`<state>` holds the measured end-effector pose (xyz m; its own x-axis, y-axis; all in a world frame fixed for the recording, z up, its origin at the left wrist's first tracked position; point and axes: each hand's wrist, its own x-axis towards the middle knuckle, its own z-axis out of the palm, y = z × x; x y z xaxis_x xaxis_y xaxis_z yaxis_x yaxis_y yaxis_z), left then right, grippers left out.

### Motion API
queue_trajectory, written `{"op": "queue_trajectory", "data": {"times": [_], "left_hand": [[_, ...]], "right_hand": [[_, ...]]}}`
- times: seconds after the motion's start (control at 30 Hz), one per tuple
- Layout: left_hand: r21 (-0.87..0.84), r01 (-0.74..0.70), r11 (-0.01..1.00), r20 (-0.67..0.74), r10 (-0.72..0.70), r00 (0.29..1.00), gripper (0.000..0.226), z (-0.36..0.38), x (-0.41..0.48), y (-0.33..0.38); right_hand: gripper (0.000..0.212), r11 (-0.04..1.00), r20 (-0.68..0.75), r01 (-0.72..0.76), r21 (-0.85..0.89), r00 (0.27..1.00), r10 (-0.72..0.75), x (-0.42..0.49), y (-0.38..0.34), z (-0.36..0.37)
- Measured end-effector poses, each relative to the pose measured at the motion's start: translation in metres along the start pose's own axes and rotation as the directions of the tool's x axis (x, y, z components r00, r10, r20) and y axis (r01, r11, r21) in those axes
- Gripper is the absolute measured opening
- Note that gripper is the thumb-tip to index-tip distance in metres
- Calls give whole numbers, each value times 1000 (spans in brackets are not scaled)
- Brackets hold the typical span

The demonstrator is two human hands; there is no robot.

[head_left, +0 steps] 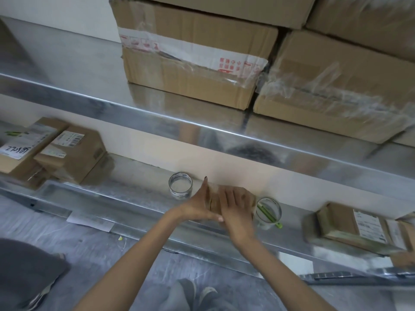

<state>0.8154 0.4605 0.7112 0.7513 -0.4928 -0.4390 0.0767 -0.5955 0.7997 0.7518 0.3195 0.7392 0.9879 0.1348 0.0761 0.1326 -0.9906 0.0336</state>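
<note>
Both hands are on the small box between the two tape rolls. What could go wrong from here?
The small box sits right beside the tape roll holding a green tool; pushing it rightward could knock them off the shelf edge. Left hand and right hand lie flat on it, so lifting may slip.

Small brown carton (247, 195) on steel shelf (139, 194)

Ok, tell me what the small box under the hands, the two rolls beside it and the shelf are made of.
Small box: brown cardboard by its colour, with a matte finish. Left roll and right roll: probably clear, glossy plastic tape, since the shelf shows through them. Shelf: bare sheet metal, perhaps steel, silvery and reflective.
</note>
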Motion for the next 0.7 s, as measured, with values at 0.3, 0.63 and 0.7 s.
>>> {"op": "queue_trajectory", "data": {"times": [0.3,0.63,0.7], "left_hand": [[-11,-70,997,-110,68,992,62,8,-1,-12],[-136,105,985,-31,-111,993,122,-1,-18,2],[-190,119,975,-50,-130,990,108,-2,-19,2]], "right_hand": [[87,999,254,-21,28,967,13,-3,-27,3],[62,718,417,-422,554,887,200,29,48,-24],[43,489,366,-539,686,836,409,8,50,-21]]}}
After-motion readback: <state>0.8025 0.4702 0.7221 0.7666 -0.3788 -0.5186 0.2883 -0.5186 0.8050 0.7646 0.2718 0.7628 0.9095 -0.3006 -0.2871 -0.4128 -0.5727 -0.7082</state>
